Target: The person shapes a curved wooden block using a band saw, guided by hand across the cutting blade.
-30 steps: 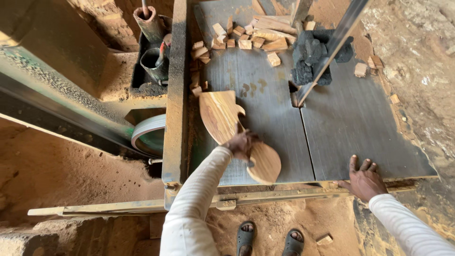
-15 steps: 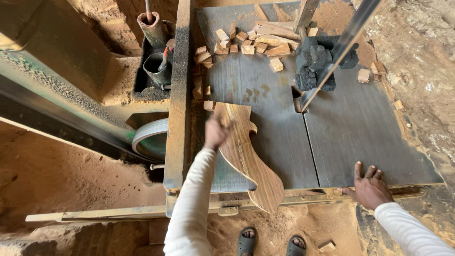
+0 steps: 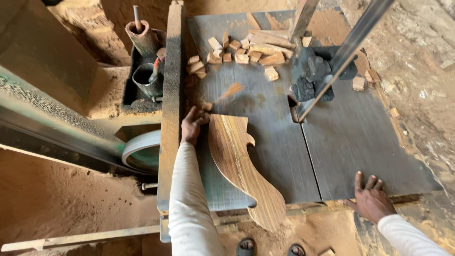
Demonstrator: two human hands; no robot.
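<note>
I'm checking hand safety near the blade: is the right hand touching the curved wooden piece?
No, the right hand rests flat at the table's near edge, apart from the curved wooden piece, which only the left hand touches.

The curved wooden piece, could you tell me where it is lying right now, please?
In the head view, the curved wooden piece lies left of centre on the saw table, its near end overhanging the front edge, with the left hand at its far corner.

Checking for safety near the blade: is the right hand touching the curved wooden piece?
Apart. The head view shows the right hand flat on the table's near edge, with bare table between it and the curved wooden piece.
</note>
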